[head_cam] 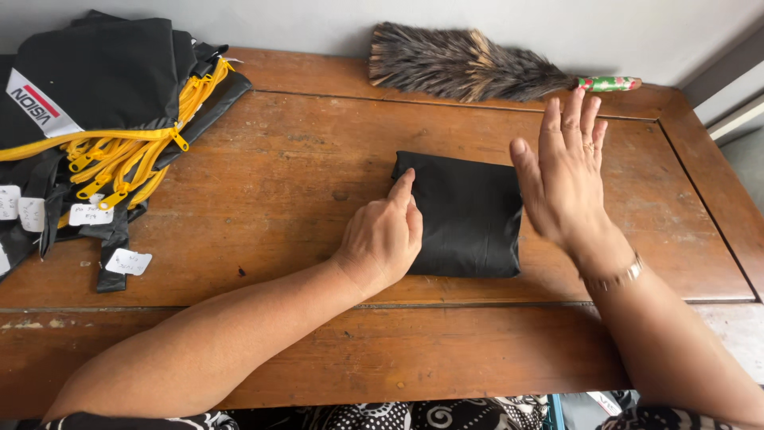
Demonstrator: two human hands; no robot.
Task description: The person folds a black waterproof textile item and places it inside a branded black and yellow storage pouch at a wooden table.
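A black fabric piece folded into a neat rectangle (465,215) lies on the wooden table (294,175). My left hand (384,237) rests on its left edge with the fingers curled and the index finger pressing the upper left corner. Flat and with fingers spread, my right hand (567,175) stands against the fabric's right edge, palm facing the bundle. A thin bracelet circles my right wrist. Neither hand grips anything.
A pile of black fabric items with yellow zippers and white paper tags (95,119) covers the table's far left. A feather duster with a patterned handle (477,68) lies along the back edge by the wall. Patterned clothing shows below the table's front edge.
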